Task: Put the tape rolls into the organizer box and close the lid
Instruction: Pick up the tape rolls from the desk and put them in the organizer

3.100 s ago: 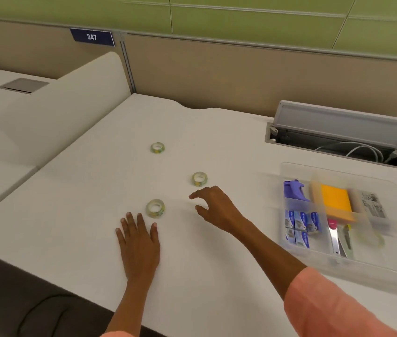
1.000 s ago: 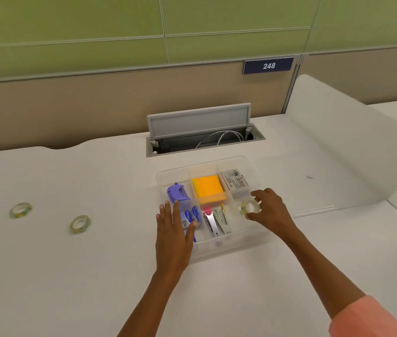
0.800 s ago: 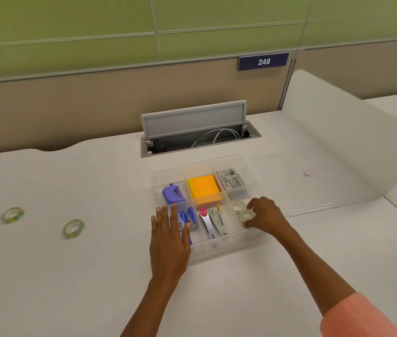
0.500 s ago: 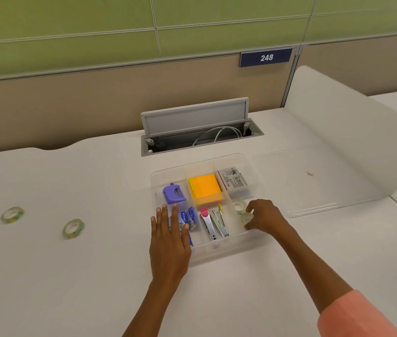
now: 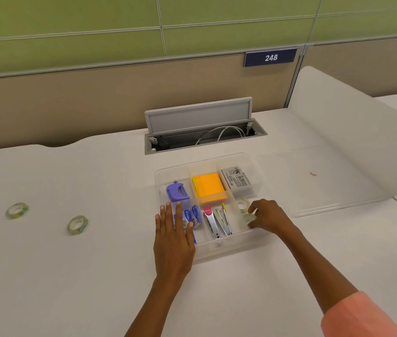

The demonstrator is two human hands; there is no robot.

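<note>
Clear plastic organizer box [image 5: 224, 244] sitting mid-desk on the white desk [image 5: 70, 276], split into compartments, lid off. See-through lid [image 5: 314, 188] lying flat just to the right of it, touching or nearly touching the box edge.

Inside: purple tape dispenser thing [image 5: 177, 191] back left, orange sticky notes [image 5: 208, 187] back middle, small labelled packet [image 5: 237, 180] back right, blue staple boxes [image 5: 192, 216] front left, chrome stapler with a pink end [image 5: 212, 222] front middle.

Front-right compartment already holding one tape roll [image 5: 242, 203], clear-ish with a pale green tint, lying flat. A second roll [image 5: 248, 218] right below it, same washed-out look, half hidden under the right hand [image 5: 269, 216]. Fingers curled down into that compartment around the roll; can't tell for sure whether actually pinching it or just letting go.

Left hand [image 5: 173, 239] flat, fingers spread and straight, resting over the front-left corner of the box, holding nothing, covering part of the staple boxes.

Two more tape rolls out on the desk, well off to the left: near tape roll [image 5: 77, 224] and far-left tape roll [image 5: 17, 210]. Both translucent rings with yellow-green patterning, lying flat, apart from each other.

Behind the box, open cable hatch [image 5: 199, 117] with white cords inside. Plate reading 248 [image 5: 271, 57] on the partition.
</note>
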